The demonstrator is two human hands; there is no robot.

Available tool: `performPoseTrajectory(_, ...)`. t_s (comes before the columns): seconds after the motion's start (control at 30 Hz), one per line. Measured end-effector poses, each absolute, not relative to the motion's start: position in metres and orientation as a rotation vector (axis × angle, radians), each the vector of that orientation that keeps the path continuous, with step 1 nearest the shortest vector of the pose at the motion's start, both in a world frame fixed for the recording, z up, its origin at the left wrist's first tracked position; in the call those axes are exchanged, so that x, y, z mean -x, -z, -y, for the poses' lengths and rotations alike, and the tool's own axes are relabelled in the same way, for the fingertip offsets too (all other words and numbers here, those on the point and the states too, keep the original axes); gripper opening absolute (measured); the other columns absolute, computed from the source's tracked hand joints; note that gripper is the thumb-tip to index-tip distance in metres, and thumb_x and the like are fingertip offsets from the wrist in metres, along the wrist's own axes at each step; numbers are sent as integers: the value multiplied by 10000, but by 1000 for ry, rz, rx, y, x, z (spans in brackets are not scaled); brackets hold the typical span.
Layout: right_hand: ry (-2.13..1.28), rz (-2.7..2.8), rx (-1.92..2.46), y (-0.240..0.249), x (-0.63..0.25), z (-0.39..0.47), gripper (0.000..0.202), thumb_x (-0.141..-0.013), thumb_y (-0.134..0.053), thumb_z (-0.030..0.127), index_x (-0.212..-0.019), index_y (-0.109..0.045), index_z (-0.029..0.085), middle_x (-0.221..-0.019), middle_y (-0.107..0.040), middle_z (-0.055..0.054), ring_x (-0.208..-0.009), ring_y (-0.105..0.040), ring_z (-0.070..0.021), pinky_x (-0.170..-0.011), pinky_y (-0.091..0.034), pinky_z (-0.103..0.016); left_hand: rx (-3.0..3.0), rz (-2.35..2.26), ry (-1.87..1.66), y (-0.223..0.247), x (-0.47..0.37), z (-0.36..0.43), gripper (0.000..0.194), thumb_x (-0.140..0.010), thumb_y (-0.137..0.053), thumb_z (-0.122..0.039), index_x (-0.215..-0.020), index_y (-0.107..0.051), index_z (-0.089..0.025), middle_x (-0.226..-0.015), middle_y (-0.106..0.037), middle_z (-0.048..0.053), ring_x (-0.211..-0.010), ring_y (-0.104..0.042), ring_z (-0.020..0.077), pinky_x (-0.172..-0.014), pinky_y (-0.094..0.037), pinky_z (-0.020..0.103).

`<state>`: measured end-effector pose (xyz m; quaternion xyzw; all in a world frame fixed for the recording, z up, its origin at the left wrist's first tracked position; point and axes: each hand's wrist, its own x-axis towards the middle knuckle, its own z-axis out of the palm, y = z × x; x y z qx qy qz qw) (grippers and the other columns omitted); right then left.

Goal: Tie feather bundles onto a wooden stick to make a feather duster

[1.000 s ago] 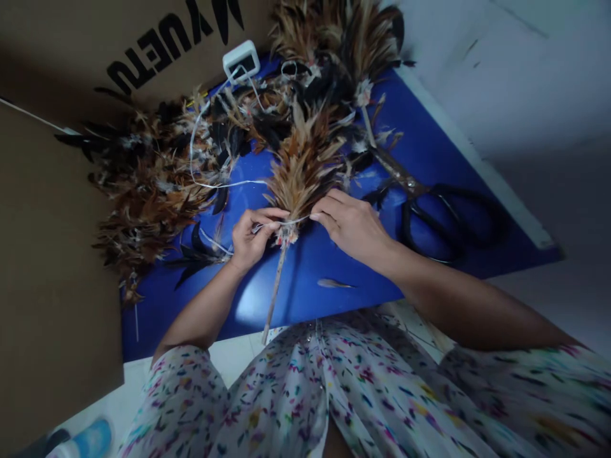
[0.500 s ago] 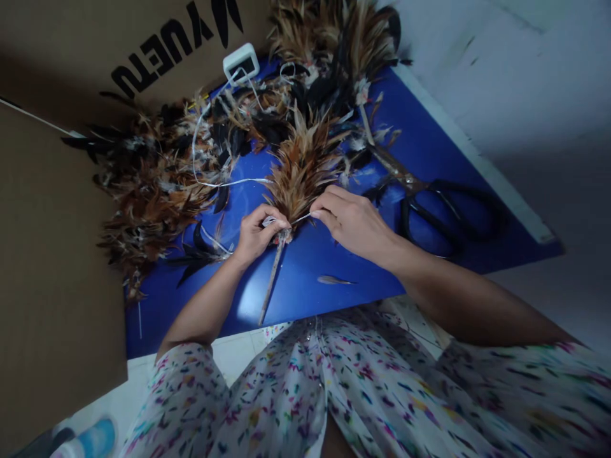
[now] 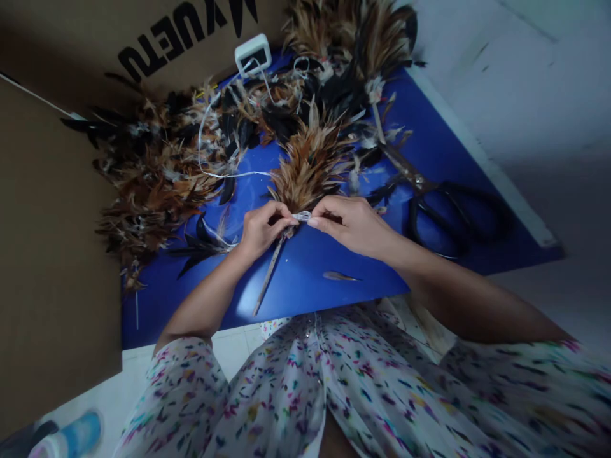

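Observation:
A feather duster (image 3: 308,162) with brown feathers lies on the blue tabletop, its thin stick (image 3: 268,273) pointing toward me. Just over the base of the feathers, my left hand (image 3: 265,230) pinches a white string (image 3: 301,217) between thumb and fingertips. From the other side, my right hand (image 3: 356,222) pinches the same string, which forms a small loop between the two hands. Another stretch of the string runs from the feathers in a wide curve back to a white-framed holder (image 3: 252,54). My hands partly hide where the feathers meet the stick.
Large black-handled scissors (image 3: 420,184) lie to the right, beside a second feather duster (image 3: 353,32). Loose brown and black feathers (image 3: 153,178) heap along the left and back. A cardboard box (image 3: 57,242) walls the left side; a single feather (image 3: 341,276) lies near the front edge.
My hands have come closer together. The string, earlier stretched taut toward my right hand, is now a small loop between both hands. The view has shifted slightly.

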<state>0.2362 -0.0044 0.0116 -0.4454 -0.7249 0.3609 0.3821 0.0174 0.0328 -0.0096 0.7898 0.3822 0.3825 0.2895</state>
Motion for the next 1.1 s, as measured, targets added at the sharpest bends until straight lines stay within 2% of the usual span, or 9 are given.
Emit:
performPoseTrajectory(0.13, -992, 1823, 1110, -13, -228, 9, 139, -855, -621, 278, -785, -655, 162, -708, -638, -4, -639, -544, -120, -604, -396, -255, -2317, -979, -1027, 10, -16, -33, 150, -836, -709, -320, -793, -655, -187, -687, -687, -10, -617, -626, 93, -606, -449, 209)
performPoseTrajectory(0.27, -1055, 1785, 1133, -13, -224, 11, 159, -852, -607, 292, -783, -663, 160, -658, -605, 12, -598, -498, -110, -576, -367, -254, -2462, -941, -978, 10, -16, -31, 170, -908, -612, -327, -809, -649, -194, -673, -668, -12, -629, -617, 105, -630, -451, 224)
performPoseTrajectory(0.5, -1120, 1658, 1186, -10, -219, 12, 166, -834, -621, 307, -770, -655, 158, -651, -584, 23, -578, -459, -92, -568, -346, -248, -2703, -774, -1023, 12, -15, -31, 128, -940, -563, -268, -912, -647, -176, -771, -698, 19, -713, -648, 116, -688, -473, 238)
performPoseTrajectory(0.67, -1066, 1728, 1144, -13, -211, 14, 141, -828, -632, 279, -750, -651, 164, -669, -599, 16, -610, -487, -101, -612, -370, -260, -2811, -754, -1019, 13, -14, -29, 159, -964, -479, -193, -942, -632, -155, -809, -710, 42, -755, -664, 124, -719, -491, 250)
performPoseTrajectory(0.77, -1040, 1753, 1122, -15, -212, 11, 161, -849, -616, 299, -760, -646, 169, -687, -598, 9, -625, -503, -106, -616, -380, -262, -2776, -808, -1023, 11, -15, -28, 154, -958, -491, -194, -915, -634, -158, -766, -699, 28, -709, -652, 115, -684, -483, 239)
performPoseTrajectory(0.87, -1043, 1648, 1153, -14, -217, 5, 131, -833, -611, 271, -919, -637, 176, -767, -608, 7, -604, -511, -94, -590, -394, -249, -2703, -860, -1014, 9, -15, -28, 140, -947, -535, -229, -886, -644, -165, -743, -696, 16, -681, -645, 108, -674, -477, 231)
performPoseTrajectory(0.93, -1023, 1659, 1181, -13, -219, 0, 252, -771, -652, 220, -1019, -630, 182, -874, -632, -9, -604, -519, -84, -589, -412, -243, -2676, -869, -1019, 8, -15, -27, 124, -937, -550, -214, -878, -647, -165, -749, -701, 15, -688, -649, 108, -676, -476, 227)
performPoseTrajectory(1.0, -1008, 1747, 1208, -13, -218, -3, 282, -730, -690, 210, -1009, -656, 180, -928, -650, -24, -617, -531, -84, -609, -431, -248, -2674, -872, -1016, 8, -15, -27, 114, -930, -555, -201, -877, -649, -165, -761, -707, 16, -703, -654, 112, -677, -476, 227)
performPoseTrajectory(1.1, -1072, 1800, 1228, -13, -214, -4, 225, -735, -715, 260, -940, -695, 168, -834, -671, -17, -624, -562, -100, -612, -440, -252, -2660, -879, -1016, 8, -15, -27, 111, -924, -558, -195, -874, -652, -164, -780, -713, 23, -714, -656, 118, -681, -477, 232)
